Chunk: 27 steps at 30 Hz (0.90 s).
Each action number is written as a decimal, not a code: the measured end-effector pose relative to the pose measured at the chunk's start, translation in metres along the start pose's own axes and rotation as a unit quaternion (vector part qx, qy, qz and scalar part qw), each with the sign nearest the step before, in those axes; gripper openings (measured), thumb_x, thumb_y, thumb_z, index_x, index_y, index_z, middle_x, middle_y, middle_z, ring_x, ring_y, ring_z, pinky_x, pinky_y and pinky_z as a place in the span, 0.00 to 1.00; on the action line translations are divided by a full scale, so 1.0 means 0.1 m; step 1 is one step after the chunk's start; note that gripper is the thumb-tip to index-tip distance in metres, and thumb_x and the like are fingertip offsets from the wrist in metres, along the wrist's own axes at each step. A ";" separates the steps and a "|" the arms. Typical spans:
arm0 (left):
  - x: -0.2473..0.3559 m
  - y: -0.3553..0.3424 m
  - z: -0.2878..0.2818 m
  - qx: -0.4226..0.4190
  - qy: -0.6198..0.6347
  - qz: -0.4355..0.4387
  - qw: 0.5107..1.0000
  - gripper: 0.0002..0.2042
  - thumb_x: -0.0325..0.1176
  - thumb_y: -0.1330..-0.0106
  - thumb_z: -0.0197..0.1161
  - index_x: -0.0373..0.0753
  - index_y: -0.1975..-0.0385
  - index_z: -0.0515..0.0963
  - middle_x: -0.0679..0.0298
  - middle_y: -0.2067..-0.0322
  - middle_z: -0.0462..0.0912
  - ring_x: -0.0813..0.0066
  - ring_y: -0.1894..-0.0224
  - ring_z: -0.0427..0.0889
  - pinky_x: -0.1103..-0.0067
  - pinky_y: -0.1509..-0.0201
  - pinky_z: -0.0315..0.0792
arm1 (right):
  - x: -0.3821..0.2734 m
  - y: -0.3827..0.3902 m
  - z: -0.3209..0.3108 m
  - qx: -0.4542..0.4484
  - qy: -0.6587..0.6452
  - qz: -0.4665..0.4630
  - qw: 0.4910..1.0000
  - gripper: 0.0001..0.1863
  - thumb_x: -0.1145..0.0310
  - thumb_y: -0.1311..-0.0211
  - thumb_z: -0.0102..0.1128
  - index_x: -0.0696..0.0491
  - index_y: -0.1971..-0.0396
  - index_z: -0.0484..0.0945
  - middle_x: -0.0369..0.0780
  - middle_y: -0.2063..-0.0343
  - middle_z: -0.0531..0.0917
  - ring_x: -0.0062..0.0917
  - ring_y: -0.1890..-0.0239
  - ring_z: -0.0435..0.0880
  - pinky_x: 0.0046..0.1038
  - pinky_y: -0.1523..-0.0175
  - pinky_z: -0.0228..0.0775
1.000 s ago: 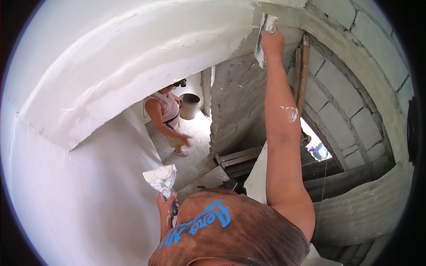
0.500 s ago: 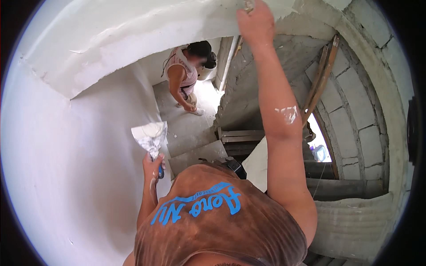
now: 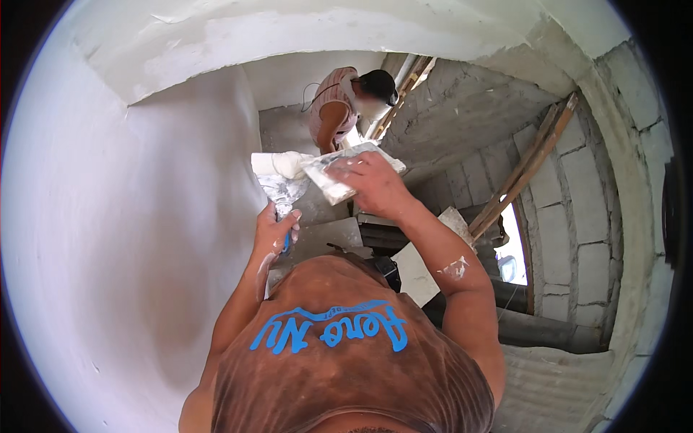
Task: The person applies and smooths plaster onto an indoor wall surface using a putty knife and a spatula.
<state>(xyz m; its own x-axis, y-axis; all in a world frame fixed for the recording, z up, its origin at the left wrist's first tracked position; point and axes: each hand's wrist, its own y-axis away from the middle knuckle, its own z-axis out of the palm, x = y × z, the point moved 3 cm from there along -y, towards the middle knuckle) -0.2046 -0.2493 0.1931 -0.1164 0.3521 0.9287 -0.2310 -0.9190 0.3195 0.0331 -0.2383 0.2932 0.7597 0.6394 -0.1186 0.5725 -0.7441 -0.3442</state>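
Lowered from the ceiling, our right hand (image 3: 375, 186) now grips a trowel (image 3: 351, 172) against the putty knife (image 3: 280, 180) clutched in our left hand (image 3: 276, 231).

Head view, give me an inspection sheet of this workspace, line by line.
Surface: smooth white plastered wall on the left.
Job's things: putty knife loaded with white plaster; flat trowel touching it.
Clutter: wooden planks leaning on the block wall.
Grippers: left hand grips the putty knife handle; right hand holds the trowel.
Cables: nothing seen.
Surroundings: another person bent over below; window opening.
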 end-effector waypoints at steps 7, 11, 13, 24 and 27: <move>0.04 -0.02 0.15 0.011 0.042 0.027 0.999 0.12 0.29 0.36 0.66 0.36 0.58 0.71 0.66 0.78 0.75 0.79 0.84 0.72 0.81 0.81 0.68 | -0.18 0.11 0.03 -0.088 0.019 -0.038 0.995 0.26 0.71 0.45 0.59 0.42 0.44 0.78 0.32 0.49 0.81 0.27 0.49 0.76 0.34 0.43 0.65; 0.15 0.02 0.17 0.059 0.064 0.036 0.996 0.11 0.28 0.36 0.65 0.39 0.58 0.70 0.66 0.79 0.74 0.79 0.85 0.71 0.81 0.84 0.66 | 0.08 0.22 -0.52 -0.008 -0.063 0.020 0.998 0.30 0.77 0.55 0.63 0.44 0.46 0.79 0.34 0.47 0.80 0.33 0.49 0.77 0.37 0.40 0.66; 0.12 0.01 0.10 0.076 0.079 0.038 0.993 0.12 0.27 0.36 0.64 0.38 0.57 0.69 0.66 0.80 0.73 0.78 0.85 0.70 0.81 0.84 0.66 | 0.47 0.28 -0.94 0.174 -0.106 0.086 0.975 0.29 0.79 0.55 0.62 0.49 0.47 0.79 0.41 0.48 0.81 0.38 0.47 0.77 0.37 0.38 0.67; 0.02 0.08 0.15 0.063 0.068 0.035 0.995 0.11 0.25 0.37 0.64 0.37 0.58 0.69 0.64 0.81 0.73 0.76 0.85 0.71 0.79 0.84 0.67 | 1.94 0.25 -2.58 0.497 0.009 0.401 0.769 0.19 0.70 0.48 0.55 0.57 0.55 0.79 0.53 0.58 0.81 0.51 0.55 0.78 0.42 0.48 0.70; -0.03 0.06 0.14 0.069 0.061 0.043 0.995 0.11 0.26 0.37 0.64 0.37 0.58 0.69 0.65 0.80 0.74 0.76 0.85 0.71 0.79 0.84 0.67 | 2.22 0.20 -2.54 0.489 0.067 0.405 0.770 0.20 0.71 0.48 0.55 0.54 0.53 0.80 0.52 0.58 0.81 0.51 0.54 0.78 0.43 0.48 0.70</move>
<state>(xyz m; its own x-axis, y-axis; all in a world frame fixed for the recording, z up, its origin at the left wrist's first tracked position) -0.1924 -0.2579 0.1950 -0.2489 0.2829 0.9263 -0.0806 -0.9591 0.2713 0.2915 -0.1609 0.4968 0.8076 -0.0312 -0.5889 -0.5617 -0.3451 -0.7519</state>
